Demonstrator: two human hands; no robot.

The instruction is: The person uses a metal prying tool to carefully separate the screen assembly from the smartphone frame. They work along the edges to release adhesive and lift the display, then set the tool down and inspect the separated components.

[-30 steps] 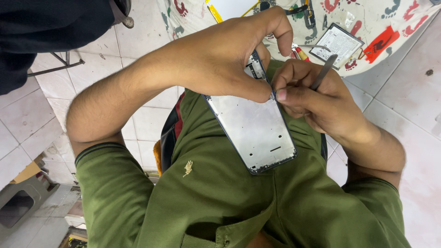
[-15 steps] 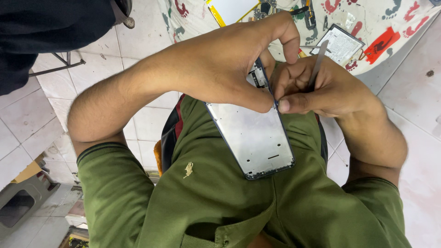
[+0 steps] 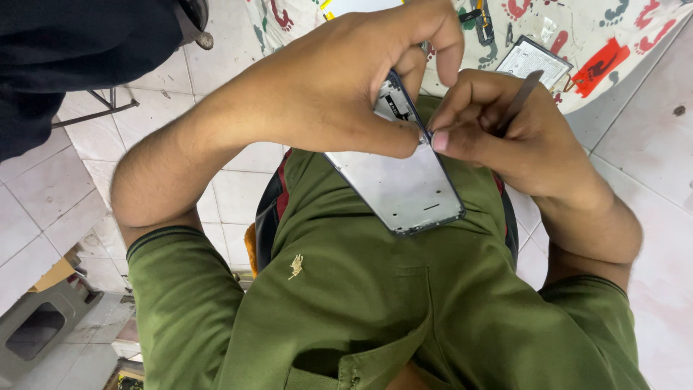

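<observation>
An opened phone frame (image 3: pixel 401 191) with a bare silver inner plate and a dark rim is held over my lap, in front of my green shirt. My left hand (image 3: pixel 346 94) grips its upper part, thumb on the plate and fingers curled over the top edge. My right hand (image 3: pixel 498 130) pinches a thin grey metal tool (image 3: pixel 521 90), whose tip meets the phone's right edge just beside my left thumb. The tool's tip is hidden between the fingers. The top of the phone is partly covered by my left hand.
A pale cloth with red and green footprint shapes (image 3: pixel 613 29) lies beyond my hands, with a flat rectangular phone part (image 3: pixel 534 61) and small tools on it. A person in dark clothing (image 3: pixel 72 50) stands at upper left. A grey box (image 3: pixel 36 332) sits on the tiled floor.
Both hands and the phone have lifted slightly. My right hand has slid the tool a little up along the phone's right edge, closer to my left thumb.
</observation>
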